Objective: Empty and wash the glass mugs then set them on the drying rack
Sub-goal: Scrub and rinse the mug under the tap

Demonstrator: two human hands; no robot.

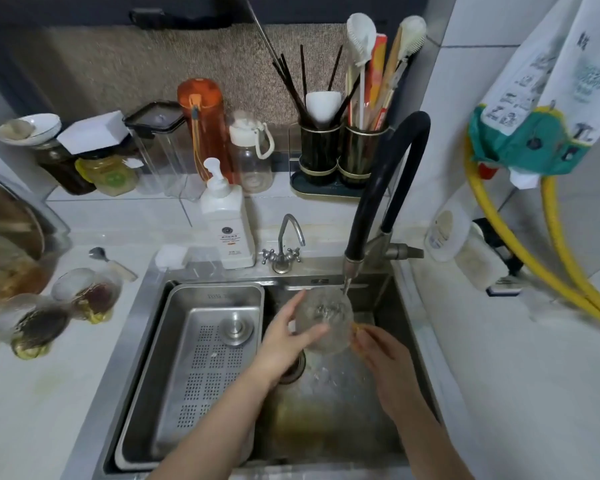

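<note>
Both hands hold one glass mug [324, 320] under the tap [349, 271], over the sink [388, 306]: the left hand [284, 337] wraps its side, the right hand [381, 355] grips its far side (fingers blurred). Left of the left hand a metal tray [174, 358] fills half the basin; further left, two more mugs [63, 306] crowd the counter edge.

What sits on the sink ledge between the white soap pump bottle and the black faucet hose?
In the head view, a small chrome tap with two cross handles stands between the soap bottle and the black faucet hose.
</note>
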